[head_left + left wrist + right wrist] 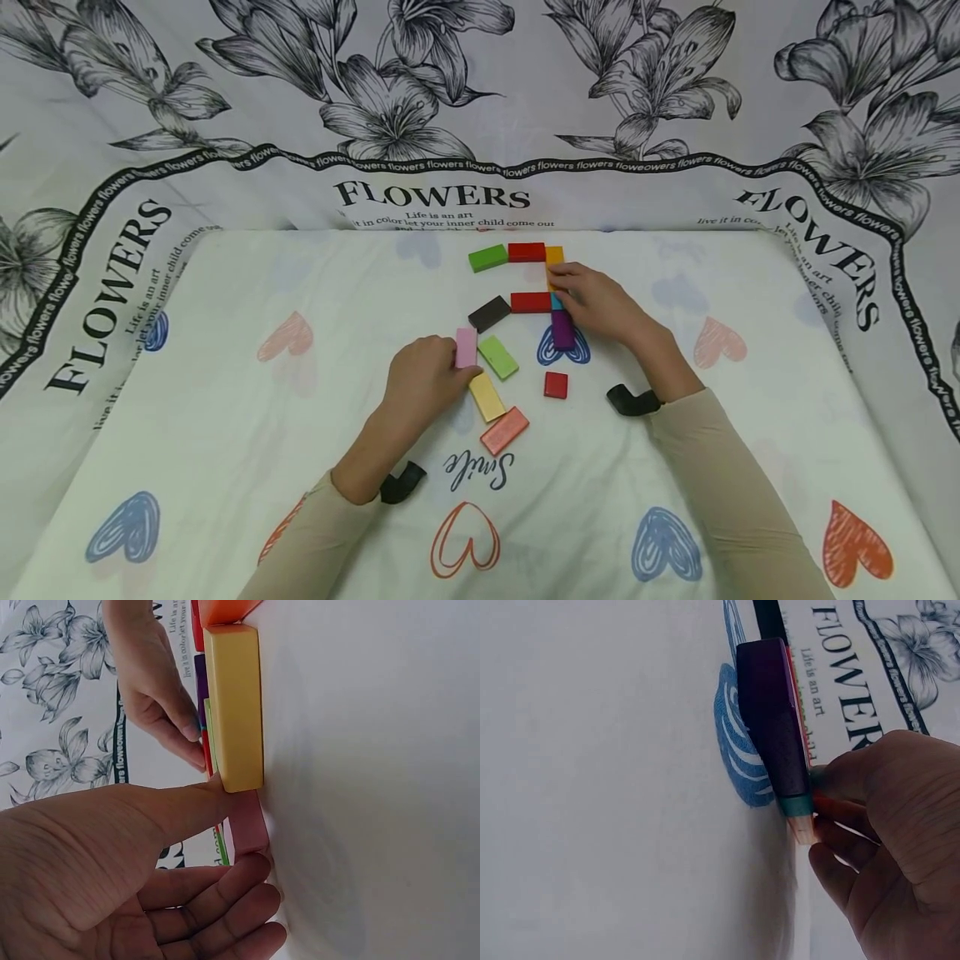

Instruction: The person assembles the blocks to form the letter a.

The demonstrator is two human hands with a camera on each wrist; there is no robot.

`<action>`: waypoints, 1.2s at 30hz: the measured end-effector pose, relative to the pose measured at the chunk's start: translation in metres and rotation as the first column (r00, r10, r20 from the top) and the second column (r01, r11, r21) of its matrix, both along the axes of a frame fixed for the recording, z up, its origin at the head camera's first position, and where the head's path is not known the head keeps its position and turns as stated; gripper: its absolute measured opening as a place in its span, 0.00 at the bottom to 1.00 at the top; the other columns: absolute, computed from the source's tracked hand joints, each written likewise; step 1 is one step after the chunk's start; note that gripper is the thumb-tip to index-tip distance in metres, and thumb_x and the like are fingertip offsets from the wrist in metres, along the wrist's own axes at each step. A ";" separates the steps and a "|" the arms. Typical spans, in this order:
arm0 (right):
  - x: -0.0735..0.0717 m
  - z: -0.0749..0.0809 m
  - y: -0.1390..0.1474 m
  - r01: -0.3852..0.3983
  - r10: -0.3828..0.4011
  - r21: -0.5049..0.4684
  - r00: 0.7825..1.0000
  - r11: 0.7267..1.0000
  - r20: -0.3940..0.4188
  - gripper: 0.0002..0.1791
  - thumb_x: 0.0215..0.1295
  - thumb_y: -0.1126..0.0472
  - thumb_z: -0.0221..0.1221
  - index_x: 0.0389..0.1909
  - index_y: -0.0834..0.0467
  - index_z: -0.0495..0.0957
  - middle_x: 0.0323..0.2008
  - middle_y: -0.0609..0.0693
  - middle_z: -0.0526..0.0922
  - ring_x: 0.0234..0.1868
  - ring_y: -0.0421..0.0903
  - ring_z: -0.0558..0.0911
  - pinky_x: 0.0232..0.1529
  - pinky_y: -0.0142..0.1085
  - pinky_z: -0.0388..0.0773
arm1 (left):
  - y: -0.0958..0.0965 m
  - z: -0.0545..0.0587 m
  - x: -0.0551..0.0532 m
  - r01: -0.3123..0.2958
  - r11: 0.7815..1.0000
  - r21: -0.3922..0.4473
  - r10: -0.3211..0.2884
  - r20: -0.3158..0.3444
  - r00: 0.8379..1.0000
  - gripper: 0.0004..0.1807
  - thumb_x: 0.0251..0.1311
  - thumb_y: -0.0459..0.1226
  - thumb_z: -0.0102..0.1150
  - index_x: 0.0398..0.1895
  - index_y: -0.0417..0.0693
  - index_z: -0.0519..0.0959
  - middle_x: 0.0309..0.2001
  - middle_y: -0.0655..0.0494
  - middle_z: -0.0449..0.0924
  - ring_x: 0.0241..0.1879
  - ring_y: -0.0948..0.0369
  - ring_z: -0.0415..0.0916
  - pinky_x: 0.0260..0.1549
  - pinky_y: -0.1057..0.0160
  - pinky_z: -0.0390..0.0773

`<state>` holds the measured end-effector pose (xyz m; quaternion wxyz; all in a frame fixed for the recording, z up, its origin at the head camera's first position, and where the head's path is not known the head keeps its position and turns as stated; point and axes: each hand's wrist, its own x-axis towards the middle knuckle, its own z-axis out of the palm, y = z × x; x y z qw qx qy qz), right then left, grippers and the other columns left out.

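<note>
My left hand (423, 372) pinches a pink block (466, 347) at its ends. The thumb lies where that block meets a yellow block (236, 705). A salmon-orange block (505, 431) touches the yellow one's near end. My right hand (596, 302) has its fingers on an orange block (554, 255), with the thumb by a blue block (557, 302). The fingers partly cover both pieces. Just below them, a purple block (769, 705) continues the same line. Two red blocks, the far one (527, 252) and the near one (530, 302), run left from this line.
A green block (488, 257) adjoins the far red block. The dark brown block (489, 313) touches the near red block. A light green block (498, 357) lies beside the pink one. A small red square block (556, 385) sits apart on the white heart-print cloth (225, 433).
</note>
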<state>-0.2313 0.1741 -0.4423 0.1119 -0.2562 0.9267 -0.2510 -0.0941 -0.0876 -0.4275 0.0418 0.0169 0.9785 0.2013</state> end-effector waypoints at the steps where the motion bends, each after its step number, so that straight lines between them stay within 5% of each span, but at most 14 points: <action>1: 0.000 0.000 0.000 -0.002 0.002 0.000 1.000 1.000 0.001 0.25 0.79 0.61 0.57 0.73 0.61 0.73 0.78 0.57 0.71 0.80 0.58 0.69 0.80 0.54 0.67 | 0.000 0.000 0.000 -0.003 1.000 -0.003 0.003 0.001 1.000 0.19 0.62 0.47 0.76 0.25 0.43 0.83 0.17 0.54 0.70 0.20 0.59 0.68 0.21 0.66 0.62; 26: -0.001 -0.003 0.000 0.014 -0.014 0.011 1.000 1.000 0.000 0.27 0.80 0.60 0.56 0.76 0.59 0.71 0.78 0.57 0.70 0.81 0.58 0.68 0.79 0.55 0.67 | 0.004 -0.001 0.000 0.017 0.999 -0.038 -0.017 0.010 1.000 0.19 0.64 0.47 0.74 0.25 0.43 0.81 0.17 0.56 0.64 0.21 0.60 0.65 0.21 0.66 0.58; 36: -0.001 -0.006 0.001 -0.003 0.003 0.007 1.000 1.000 -0.023 0.26 0.80 0.60 0.55 0.75 0.61 0.70 0.78 0.58 0.70 0.81 0.59 0.67 0.80 0.56 0.65 | 0.002 -0.002 0.002 0.042 0.999 -0.031 -0.043 -0.043 0.998 0.23 0.64 0.46 0.74 0.18 0.46 0.74 0.16 0.57 0.62 0.20 0.61 0.62 0.19 0.66 0.55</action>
